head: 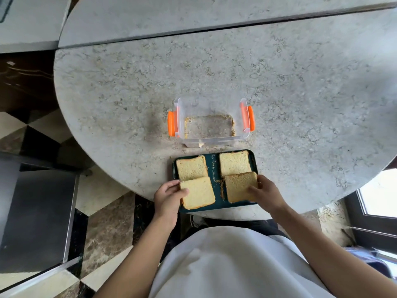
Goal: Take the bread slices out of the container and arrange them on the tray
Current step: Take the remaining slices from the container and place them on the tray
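Note:
A dark green tray [213, 166] lies at the near edge of a round stone table, with several bread slices on it. Two slices sit at the far side, one at the far left [191, 168] and one at the far right [234, 163]. My left hand [168, 197] grips the near-left slice [198, 193] by its left edge. My right hand [266, 193] holds the near-right slice [239, 186] at its right edge; that slice overlaps the far-right one. Behind the tray stands a clear plastic container [211, 139] with orange clips, holding only crumbs.
The round stone table [129, 93] stretches far and wide around the tray. Crumbs lie along the tray's middle. A dark cabinet or chair [36, 216] stands at the lower left over a patterned floor. A window frame [378, 203] is at the right.

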